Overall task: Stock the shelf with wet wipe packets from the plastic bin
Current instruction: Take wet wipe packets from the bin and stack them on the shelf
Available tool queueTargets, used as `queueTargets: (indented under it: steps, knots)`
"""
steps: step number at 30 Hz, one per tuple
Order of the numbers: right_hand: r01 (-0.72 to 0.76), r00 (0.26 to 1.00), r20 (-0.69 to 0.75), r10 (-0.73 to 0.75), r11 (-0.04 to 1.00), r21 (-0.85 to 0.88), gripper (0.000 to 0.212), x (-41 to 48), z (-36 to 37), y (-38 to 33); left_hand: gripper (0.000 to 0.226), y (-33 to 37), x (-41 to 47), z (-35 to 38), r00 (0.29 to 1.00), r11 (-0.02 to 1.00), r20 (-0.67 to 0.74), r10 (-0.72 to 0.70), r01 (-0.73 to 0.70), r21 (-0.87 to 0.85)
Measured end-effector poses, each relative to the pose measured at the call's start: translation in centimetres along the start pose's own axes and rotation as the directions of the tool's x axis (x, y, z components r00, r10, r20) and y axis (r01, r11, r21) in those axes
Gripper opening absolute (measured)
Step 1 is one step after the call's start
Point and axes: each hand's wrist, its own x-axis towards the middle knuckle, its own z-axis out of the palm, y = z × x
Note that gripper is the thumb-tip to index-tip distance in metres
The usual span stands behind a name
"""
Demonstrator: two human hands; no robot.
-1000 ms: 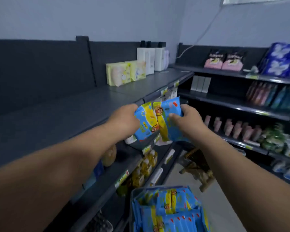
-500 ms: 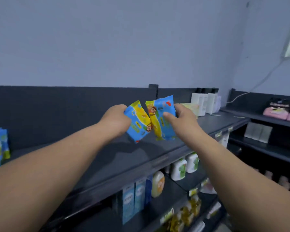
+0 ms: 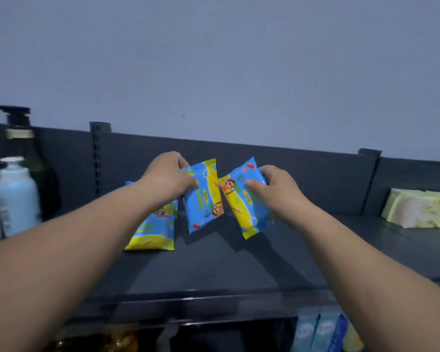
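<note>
Gripping a wet wipe packet (image 3: 203, 196) in the left hand (image 3: 168, 175), a second packet (image 3: 248, 203) in the right hand (image 3: 277, 190), mid-frame over the shelf (image 3: 239, 265), tilted down, likely for lining up beside the stocked packet (image 3: 153, 233).

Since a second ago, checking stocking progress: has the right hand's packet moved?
Yes. The right hand has carried its packet from beyond the front edge inward over the top shelf, close to the back panel.

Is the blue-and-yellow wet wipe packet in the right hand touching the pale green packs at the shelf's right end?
Apart. The head view shows bare dark shelf between that packet and the pale green packs.
</note>
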Motion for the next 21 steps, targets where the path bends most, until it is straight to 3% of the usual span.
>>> queueTargets:
  steps: [5, 10, 15, 21]
  knots:
    - [-0.059, 0.962, 0.267, 0.058, 0.998, -0.006, 0.021, 1.0, 4.8, -2.7, 0.030, -2.7, 0.2, -5.5, 0.982, 0.993, -0.182, -0.041, 0.061, 0.102]
    - [-0.029, 0.884, 0.468, 0.001, 0.998, 0.052, 0.037, 1.4, 8.5, -4.8, 0.013, -5.0, -0.1, -8.5, 0.973, 0.996, -0.227, -0.028, 0.047, 0.082]
    - [0.004, 0.764, 0.645, 0.000, 1.000, -0.005, 0.050, 2.1, 12.0, -5.7, 0.005, -6.0, -1.1, -10.4, 0.988, 0.978, -0.152, 0.041, -0.008, 0.208]
    - [-0.009, 0.729, 0.684, -0.010, 1.000, 0.024, 0.017, 2.3, 14.6, -5.8, 0.018, -7.4, -2.2, -10.8, 0.997, 0.961, 0.073, -0.021, 0.000, 0.278]
